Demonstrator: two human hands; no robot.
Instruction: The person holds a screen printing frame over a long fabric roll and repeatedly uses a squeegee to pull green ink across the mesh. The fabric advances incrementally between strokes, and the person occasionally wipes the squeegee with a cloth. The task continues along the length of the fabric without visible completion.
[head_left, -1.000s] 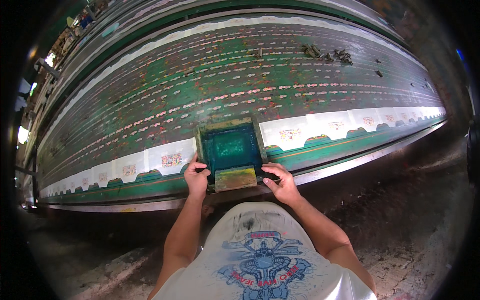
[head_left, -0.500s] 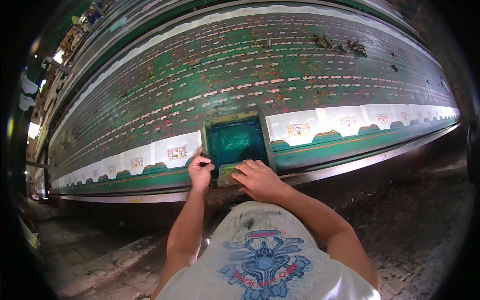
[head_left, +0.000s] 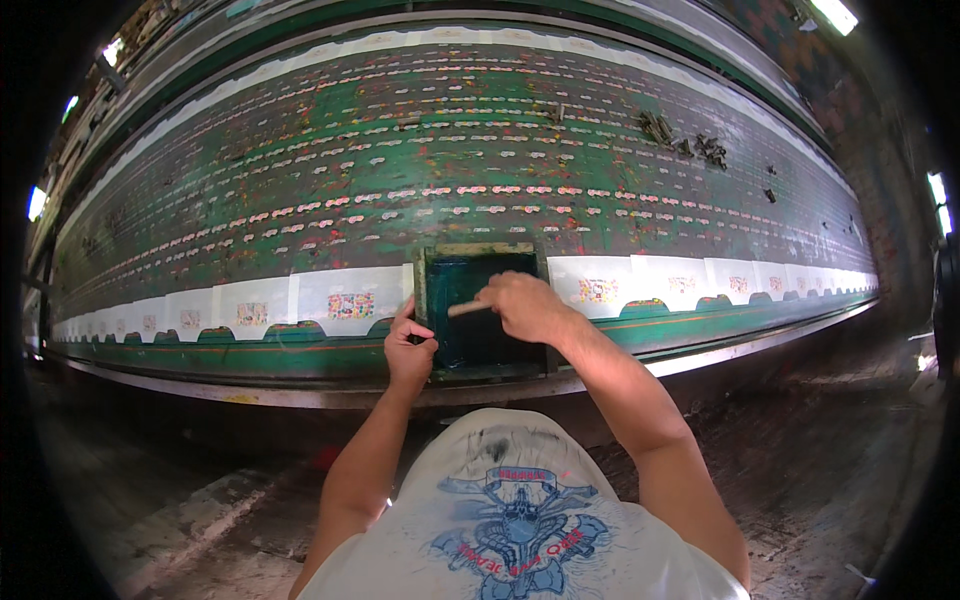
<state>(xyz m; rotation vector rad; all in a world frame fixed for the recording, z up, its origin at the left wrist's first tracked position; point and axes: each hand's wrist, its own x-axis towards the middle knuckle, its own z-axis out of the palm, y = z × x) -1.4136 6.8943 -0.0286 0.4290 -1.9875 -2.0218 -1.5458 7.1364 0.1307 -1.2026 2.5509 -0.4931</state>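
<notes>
A square screen frame (head_left: 480,250) with dark teal ink inside lies at the near edge of the long green printing table (head_left: 300,180). My left hand (head_left: 408,345) is closed on the frame's left side, near its lower corner. My right hand (head_left: 522,303) grips a pale flat squeegee (head_left: 470,308) over the dark inside of the frame. On either side of the frame lie white pieces (head_left: 620,272) with small multicoloured printed patterns.
Several dark metal bits (head_left: 655,130) lie toward the back right of the table. A metal rail (head_left: 240,398) runs along the near edge. Further long tables stand beyond, and bright openings (head_left: 38,203) show at the far left.
My right hand has left the near side of the frame and moved up over its inside, now with the squeegee in it. The screen's inside looks darker. My left hand stays on the frame.
</notes>
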